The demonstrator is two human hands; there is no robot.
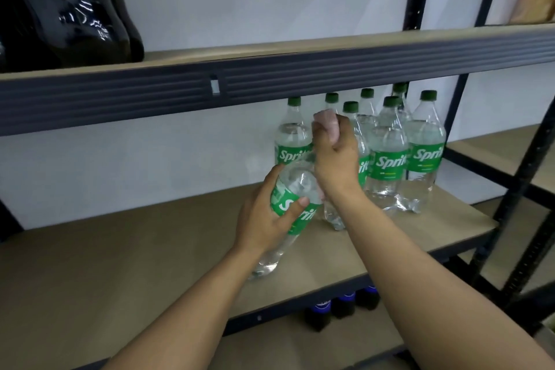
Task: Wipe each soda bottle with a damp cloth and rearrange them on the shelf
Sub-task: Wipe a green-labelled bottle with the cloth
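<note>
Fingers point(272, 179) of the left hand point(264, 219) are curled round the green label of a Sprite bottle point(295, 182), with the thumb laid across the front of the label; the grip is closed on the bottle's body. Fingers point(342, 134) of the right hand point(333, 159) are bunched tight round a pale pink cloth point(326, 123), which covers the top of that same bottle and hides its cap. The bottle is tilted: neck up and away at the right-hand fingers, base lower and nearer, below the left-hand fingers. Whether the base touches the shelf board point(135, 264) cannot be told. Just beyond and to the right of the right-hand fingers stands a cluster of upright Sprite bottles point(387, 159) with green caps, on the same board. Above the fingers runs the dark front beam point(300, 78) of the upper shelf. Far up and left of them stand dark cola-coloured bottles point(75, 15). Below both hands, under the board, dark bottles with blue labels point(345, 303) show.
</note>
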